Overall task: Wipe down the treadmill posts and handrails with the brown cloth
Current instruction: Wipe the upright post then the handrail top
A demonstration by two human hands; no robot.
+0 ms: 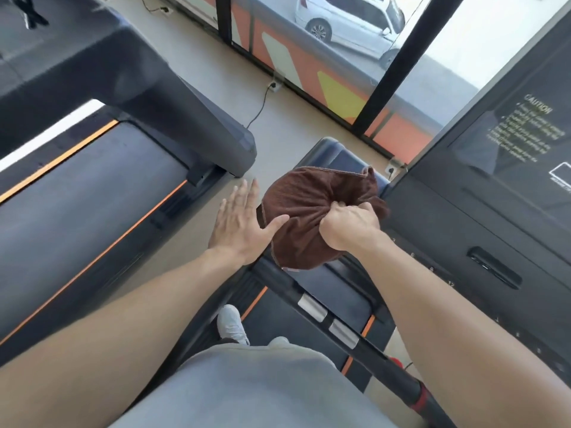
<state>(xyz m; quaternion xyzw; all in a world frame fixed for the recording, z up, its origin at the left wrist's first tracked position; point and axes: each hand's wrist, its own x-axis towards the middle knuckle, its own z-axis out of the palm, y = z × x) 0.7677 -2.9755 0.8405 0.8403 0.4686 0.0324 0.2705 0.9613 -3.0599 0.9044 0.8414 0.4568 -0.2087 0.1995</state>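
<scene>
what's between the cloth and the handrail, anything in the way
Nothing visible. The right hand grips the bunched cloth, which hangs just above the top end of the handrail. The left hand is open beside the cloth, thumb touching it, off to the side of the rail.

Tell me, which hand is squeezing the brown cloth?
The right hand: it grips the bunched brown cloth. The left hand is flat beside it.

Second black treadmill with orange-striped belt (92,193) at left. White car (352,23) beyond window glass, top edge. Black power cable (259,109) on beige floor (191,57), running to a white wall socket (274,85).
</scene>
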